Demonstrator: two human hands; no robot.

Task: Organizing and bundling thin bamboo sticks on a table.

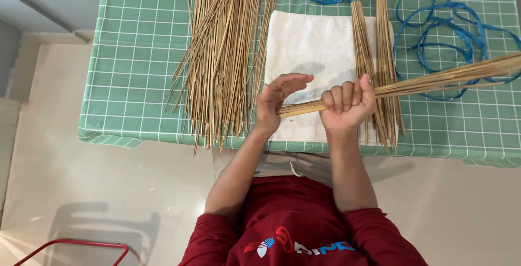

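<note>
Right hand [347, 103] gripping stick bundle [434, 81], left hand [278, 99] flat against its end, white cloth [309, 43] beneath

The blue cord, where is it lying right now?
In the head view the blue cord lies in loose loops at the table's upper right, tied around two stick bundles beside the white cloth.

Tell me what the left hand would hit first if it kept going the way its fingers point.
Likely the right hand, fisted around the held stick bundle; the left hand points right, palm against the bundle's end.
</note>
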